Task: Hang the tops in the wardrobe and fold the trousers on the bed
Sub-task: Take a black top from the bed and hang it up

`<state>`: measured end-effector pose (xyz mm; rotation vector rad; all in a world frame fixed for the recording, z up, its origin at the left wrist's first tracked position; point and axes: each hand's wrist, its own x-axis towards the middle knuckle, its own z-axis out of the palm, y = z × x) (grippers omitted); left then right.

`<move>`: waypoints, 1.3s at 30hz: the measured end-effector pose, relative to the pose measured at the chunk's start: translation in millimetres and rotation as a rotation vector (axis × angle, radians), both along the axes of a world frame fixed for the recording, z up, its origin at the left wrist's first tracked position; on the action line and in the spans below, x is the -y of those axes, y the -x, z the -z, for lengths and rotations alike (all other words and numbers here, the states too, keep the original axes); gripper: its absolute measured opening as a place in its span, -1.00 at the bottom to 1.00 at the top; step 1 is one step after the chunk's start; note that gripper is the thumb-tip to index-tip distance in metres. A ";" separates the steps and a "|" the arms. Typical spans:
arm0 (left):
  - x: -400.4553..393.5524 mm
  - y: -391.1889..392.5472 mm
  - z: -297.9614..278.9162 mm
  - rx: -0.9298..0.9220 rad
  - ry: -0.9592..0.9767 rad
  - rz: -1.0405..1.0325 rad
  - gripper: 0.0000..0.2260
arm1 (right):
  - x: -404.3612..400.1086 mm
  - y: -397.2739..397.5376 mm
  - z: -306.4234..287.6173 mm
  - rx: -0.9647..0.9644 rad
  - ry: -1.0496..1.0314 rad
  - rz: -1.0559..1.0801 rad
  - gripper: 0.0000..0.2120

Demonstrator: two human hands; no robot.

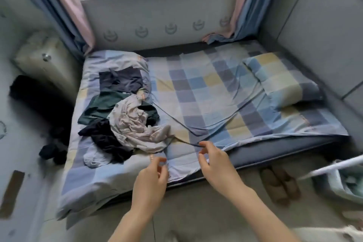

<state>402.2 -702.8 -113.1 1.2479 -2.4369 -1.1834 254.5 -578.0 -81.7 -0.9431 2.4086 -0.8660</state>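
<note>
Both arms reach out; right hand (pixel 213 160) pinches dark cord (pixel 196 129), left hand (pixel 152 178) seemingly loosely curled, empty.

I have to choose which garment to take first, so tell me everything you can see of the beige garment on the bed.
The beige garment is a thin, smooth-looking light fabric, crumpled in a loose heap with many folds, not laid flat. It sits on top of the clothes pile on the left part of the bed, overlapping a dark green garment and a black one. Whether it is a top or trousers cannot be told. Neither hand touches it.
</note>
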 end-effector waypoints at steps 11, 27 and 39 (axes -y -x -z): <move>141.3 -53.4 89.8 0.181 -0.322 -0.448 -0.82 | 198.1 -4.0 83.0 0.237 -0.182 -0.408 -0.69; 362.8 -65.4 269.8 0.454 -0.534 -0.429 -0.74 | 426.2 -18.8 284.3 0.276 -0.458 -0.618 -0.78; 472.9 -60.3 415.4 0.607 -0.387 -0.001 -0.32 | 506.5 -77.1 450.5 0.304 -0.686 -0.765 -0.67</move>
